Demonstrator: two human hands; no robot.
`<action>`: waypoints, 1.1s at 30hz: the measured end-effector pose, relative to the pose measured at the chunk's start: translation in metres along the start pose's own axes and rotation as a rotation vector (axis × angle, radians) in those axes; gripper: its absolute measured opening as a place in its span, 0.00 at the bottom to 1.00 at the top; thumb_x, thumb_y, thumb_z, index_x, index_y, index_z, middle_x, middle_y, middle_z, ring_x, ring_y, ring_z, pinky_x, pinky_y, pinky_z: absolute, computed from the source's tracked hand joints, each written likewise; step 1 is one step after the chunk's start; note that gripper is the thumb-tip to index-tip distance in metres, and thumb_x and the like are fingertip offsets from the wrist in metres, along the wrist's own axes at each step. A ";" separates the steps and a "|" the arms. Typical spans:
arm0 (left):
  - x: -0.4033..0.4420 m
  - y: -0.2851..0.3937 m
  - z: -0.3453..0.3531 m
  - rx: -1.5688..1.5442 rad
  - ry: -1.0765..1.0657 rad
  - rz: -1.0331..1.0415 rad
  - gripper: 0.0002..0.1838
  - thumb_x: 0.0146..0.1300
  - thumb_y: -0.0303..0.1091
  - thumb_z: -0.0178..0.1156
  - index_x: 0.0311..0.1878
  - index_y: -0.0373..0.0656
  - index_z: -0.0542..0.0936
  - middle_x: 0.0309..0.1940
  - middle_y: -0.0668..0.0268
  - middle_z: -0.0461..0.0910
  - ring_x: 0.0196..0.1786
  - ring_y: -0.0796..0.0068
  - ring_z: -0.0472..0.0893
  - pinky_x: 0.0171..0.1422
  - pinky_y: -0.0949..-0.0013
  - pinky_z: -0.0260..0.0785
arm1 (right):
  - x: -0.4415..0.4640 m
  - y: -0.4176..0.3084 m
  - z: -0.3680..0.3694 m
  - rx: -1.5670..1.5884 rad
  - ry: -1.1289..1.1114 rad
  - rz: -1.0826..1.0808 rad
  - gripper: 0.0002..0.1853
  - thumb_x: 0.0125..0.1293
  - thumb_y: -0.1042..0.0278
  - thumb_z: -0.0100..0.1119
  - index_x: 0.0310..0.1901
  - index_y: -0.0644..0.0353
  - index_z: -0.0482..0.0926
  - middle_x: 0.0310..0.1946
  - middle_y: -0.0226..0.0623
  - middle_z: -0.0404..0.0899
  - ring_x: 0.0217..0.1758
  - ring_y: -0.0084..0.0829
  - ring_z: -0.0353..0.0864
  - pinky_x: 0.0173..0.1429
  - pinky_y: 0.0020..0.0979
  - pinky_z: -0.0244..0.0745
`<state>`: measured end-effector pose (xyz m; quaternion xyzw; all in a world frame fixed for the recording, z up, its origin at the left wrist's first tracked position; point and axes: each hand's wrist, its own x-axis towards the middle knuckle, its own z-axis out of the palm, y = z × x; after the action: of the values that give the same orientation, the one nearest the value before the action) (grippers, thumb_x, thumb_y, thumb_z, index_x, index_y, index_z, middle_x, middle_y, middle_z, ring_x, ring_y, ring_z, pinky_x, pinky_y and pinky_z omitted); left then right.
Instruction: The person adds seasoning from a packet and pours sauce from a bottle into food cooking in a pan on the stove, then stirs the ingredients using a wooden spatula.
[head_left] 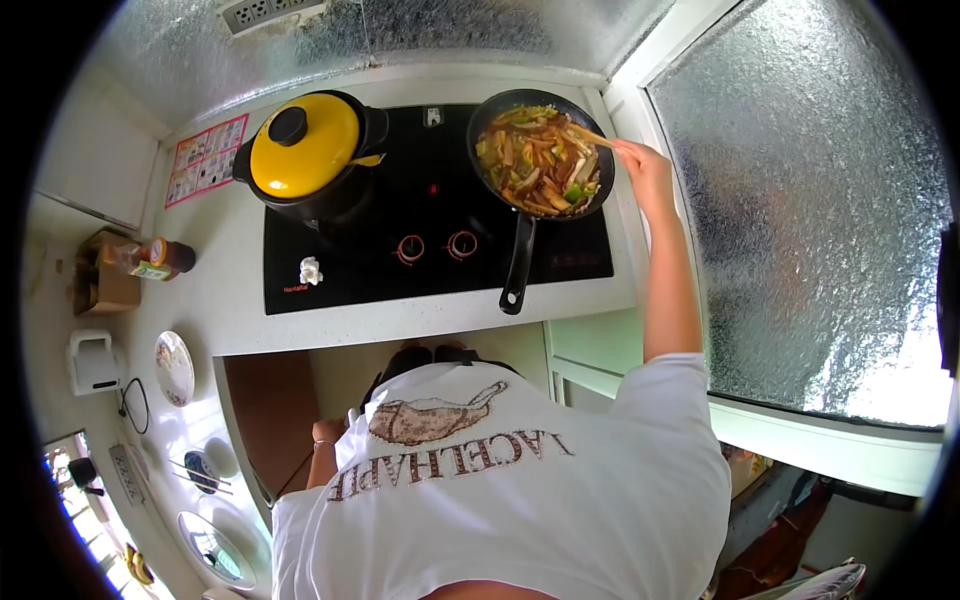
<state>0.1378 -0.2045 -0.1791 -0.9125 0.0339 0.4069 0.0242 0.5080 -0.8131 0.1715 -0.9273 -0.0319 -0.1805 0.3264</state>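
My right hand (643,170) is closed around wooden chopsticks (592,136) at the right rim of a black frying pan (523,225). The chopstick tips reach into sliced vegetables in brown sauce (540,165) inside the pan. Nobody holds the pan's handle, which points toward my body. Down at my left side, beside the counter's front edge, is my left hand (328,432); its fingers are too small and partly hidden to read.
A black pot with a yellow lid (315,150) stands on the left of the black cooktop (400,285). Crumpled white paper (311,270) lies near its front. Bottles (172,256), a plate (175,368) and a bowl (201,468) are on the left counter.
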 end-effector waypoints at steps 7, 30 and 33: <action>-0.013 0.002 0.009 -0.764 0.216 -0.416 0.27 0.54 0.61 0.54 0.22 0.43 0.83 0.20 0.59 0.81 0.29 0.63 0.82 0.38 0.64 0.74 | 0.001 0.012 0.031 -0.171 -0.137 -0.098 0.09 0.61 0.68 0.56 0.39 0.62 0.81 0.39 0.45 0.80 0.42 0.42 0.80 0.47 0.33 0.74; 0.020 -0.016 0.054 -0.353 0.148 -0.104 0.16 0.48 0.51 0.59 0.31 0.49 0.83 0.35 0.60 0.81 0.39 0.58 0.80 0.44 0.61 0.74 | 0.016 0.025 0.009 0.055 0.117 0.290 0.15 0.60 0.64 0.48 0.28 0.68 0.79 0.17 0.42 0.78 0.21 0.32 0.80 0.30 0.31 0.72; 0.011 -0.019 0.044 -0.583 0.198 -0.155 0.16 0.46 0.51 0.60 0.31 0.48 0.82 0.35 0.60 0.81 0.38 0.57 0.80 0.43 0.61 0.74 | 0.020 0.028 0.000 0.072 0.164 0.314 0.15 0.59 0.64 0.48 0.26 0.68 0.79 0.18 0.43 0.79 0.22 0.32 0.80 0.32 0.30 0.72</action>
<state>0.1135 -0.1830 -0.2165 -0.9160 -0.1517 0.3057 -0.2110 0.5310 -0.8362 0.1623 -0.8907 0.1338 -0.2011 0.3852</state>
